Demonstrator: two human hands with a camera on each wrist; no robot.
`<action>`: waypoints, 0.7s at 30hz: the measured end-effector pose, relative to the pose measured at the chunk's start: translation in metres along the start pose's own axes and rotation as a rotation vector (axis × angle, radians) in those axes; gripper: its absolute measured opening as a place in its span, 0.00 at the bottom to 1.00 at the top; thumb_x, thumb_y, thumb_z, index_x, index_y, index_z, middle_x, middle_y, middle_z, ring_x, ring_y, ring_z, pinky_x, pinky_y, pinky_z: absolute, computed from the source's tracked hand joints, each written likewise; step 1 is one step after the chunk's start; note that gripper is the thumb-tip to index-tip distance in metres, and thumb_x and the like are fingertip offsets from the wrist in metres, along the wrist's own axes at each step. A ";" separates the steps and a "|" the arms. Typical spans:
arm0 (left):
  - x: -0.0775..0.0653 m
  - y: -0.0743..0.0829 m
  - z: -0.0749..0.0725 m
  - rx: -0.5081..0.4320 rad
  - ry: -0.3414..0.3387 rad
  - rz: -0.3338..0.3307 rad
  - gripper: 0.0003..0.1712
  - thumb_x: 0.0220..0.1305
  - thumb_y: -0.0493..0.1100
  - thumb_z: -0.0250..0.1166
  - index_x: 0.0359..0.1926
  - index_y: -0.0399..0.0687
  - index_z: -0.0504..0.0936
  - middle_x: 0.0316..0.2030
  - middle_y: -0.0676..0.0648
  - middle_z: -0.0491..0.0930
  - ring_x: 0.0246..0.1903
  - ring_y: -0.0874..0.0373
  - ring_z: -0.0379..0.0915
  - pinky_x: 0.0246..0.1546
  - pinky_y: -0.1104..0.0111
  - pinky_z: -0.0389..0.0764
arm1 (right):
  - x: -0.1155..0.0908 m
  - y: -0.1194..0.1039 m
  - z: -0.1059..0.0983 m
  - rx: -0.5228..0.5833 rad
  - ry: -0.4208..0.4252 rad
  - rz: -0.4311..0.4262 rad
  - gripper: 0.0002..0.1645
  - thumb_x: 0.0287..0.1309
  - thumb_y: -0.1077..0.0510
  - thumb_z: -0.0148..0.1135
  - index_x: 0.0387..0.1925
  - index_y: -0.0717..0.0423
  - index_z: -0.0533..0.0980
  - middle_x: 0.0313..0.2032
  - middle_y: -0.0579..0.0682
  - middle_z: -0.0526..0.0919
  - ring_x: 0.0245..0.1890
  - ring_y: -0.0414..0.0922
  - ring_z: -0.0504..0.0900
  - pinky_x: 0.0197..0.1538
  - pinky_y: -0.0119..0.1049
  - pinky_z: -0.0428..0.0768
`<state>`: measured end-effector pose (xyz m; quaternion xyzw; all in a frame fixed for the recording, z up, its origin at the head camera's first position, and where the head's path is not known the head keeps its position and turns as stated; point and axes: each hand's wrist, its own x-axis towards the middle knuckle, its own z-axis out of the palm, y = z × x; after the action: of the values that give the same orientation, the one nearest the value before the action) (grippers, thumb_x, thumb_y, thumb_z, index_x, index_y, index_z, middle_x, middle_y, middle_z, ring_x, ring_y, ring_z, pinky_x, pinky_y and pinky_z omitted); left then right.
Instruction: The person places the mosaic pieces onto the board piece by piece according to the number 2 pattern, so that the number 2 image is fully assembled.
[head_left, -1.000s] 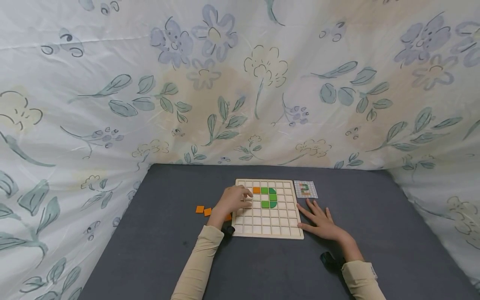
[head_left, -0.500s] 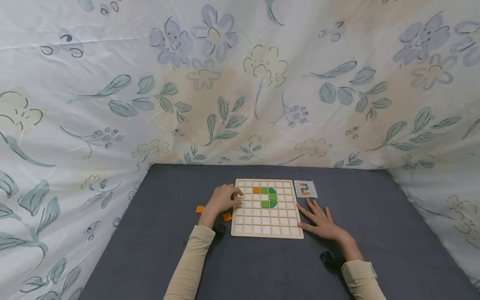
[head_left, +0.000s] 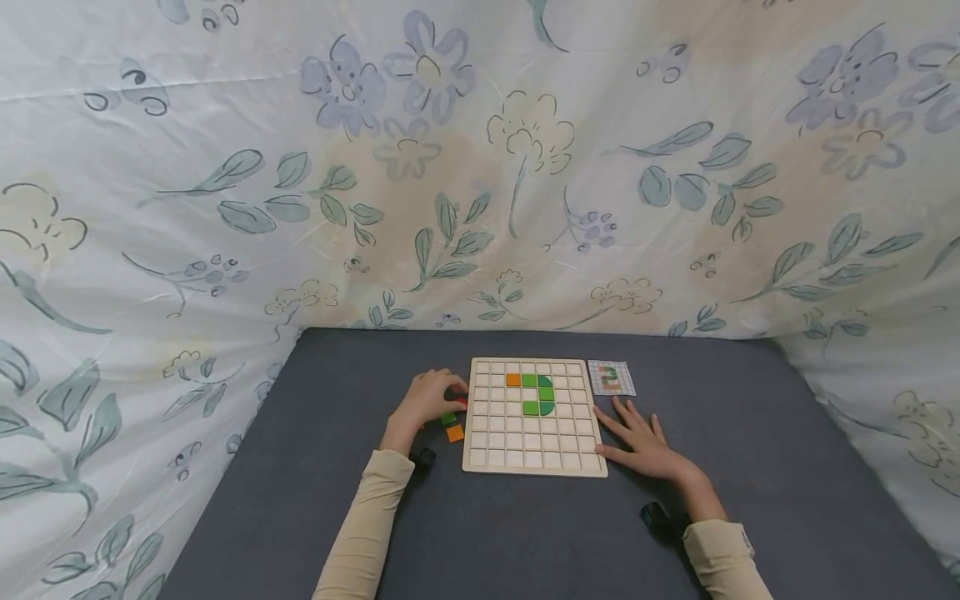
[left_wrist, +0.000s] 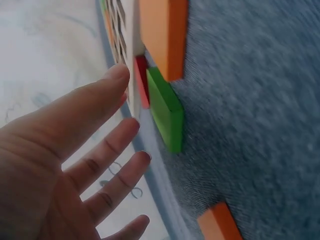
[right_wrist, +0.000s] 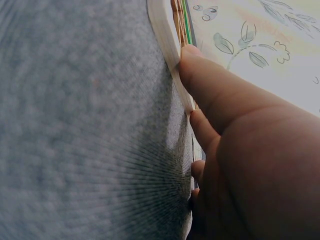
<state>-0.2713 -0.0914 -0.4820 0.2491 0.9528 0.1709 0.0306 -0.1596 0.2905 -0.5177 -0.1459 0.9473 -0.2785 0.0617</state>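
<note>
My left hand (head_left: 427,398) hovers just left of the wooden grid board (head_left: 532,462), its thumb and fingers apart with nothing between them. Close to its fingertips lie a red tile (left_wrist: 141,80) and a green tile (left_wrist: 166,112), the red one beside the board's edge. An orange tile (head_left: 455,433) sits below them near the board. On the board are one orange tile (head_left: 513,380) and several green pieces (head_left: 546,394), some round-edged. My right hand (head_left: 645,442) lies with fingers spread, thumb and a fingertip touching the board's right edge.
A small pattern card (head_left: 611,378) with a coloured grid lies off the board's upper right corner. Another orange tile (left_wrist: 220,223) shows low in the left wrist view. Flowered cloth (head_left: 480,167) hangs behind the dark table (head_left: 525,533).
My left hand has drawn back leftward off the board to the loose tiles, uncovering the board's left columns. The right hand and the placed pieces have stayed put.
</note>
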 end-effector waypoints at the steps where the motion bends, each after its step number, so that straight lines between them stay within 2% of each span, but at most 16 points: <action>1: -0.001 -0.001 0.000 -0.003 -0.002 0.002 0.15 0.52 0.50 0.70 0.42 0.56 0.83 0.38 0.52 0.77 0.41 0.54 0.72 0.53 0.47 0.68 | 0.000 0.000 0.000 0.006 0.000 0.000 0.43 0.59 0.39 0.56 0.70 0.50 0.55 0.70 0.66 0.42 0.69 0.67 0.36 0.61 0.69 0.28; 9: -0.003 -0.003 -0.001 -0.014 -0.039 -0.018 0.15 0.52 0.49 0.70 0.42 0.56 0.84 0.39 0.52 0.77 0.43 0.54 0.72 0.55 0.46 0.66 | -0.001 -0.001 0.000 0.027 0.014 -0.019 0.42 0.58 0.42 0.58 0.70 0.50 0.56 0.69 0.68 0.44 0.68 0.68 0.37 0.60 0.70 0.28; 14: -0.003 -0.004 -0.001 -0.015 -0.048 -0.036 0.15 0.52 0.50 0.70 0.42 0.56 0.84 0.39 0.52 0.77 0.43 0.52 0.71 0.57 0.45 0.64 | -0.001 0.000 0.001 0.027 0.003 -0.006 0.43 0.58 0.40 0.57 0.70 0.49 0.55 0.70 0.66 0.43 0.69 0.67 0.36 0.61 0.69 0.27; 21: -0.002 -0.005 -0.001 0.006 -0.024 -0.054 0.13 0.51 0.52 0.70 0.39 0.57 0.85 0.38 0.52 0.77 0.42 0.52 0.71 0.58 0.47 0.63 | 0.000 0.002 0.002 0.032 0.009 -0.030 0.42 0.59 0.41 0.56 0.70 0.48 0.54 0.70 0.67 0.42 0.69 0.67 0.35 0.60 0.69 0.27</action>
<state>-0.2726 -0.0968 -0.4825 0.2253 0.9593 0.1641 0.0461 -0.1597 0.2914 -0.5201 -0.1580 0.9407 -0.2950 0.0557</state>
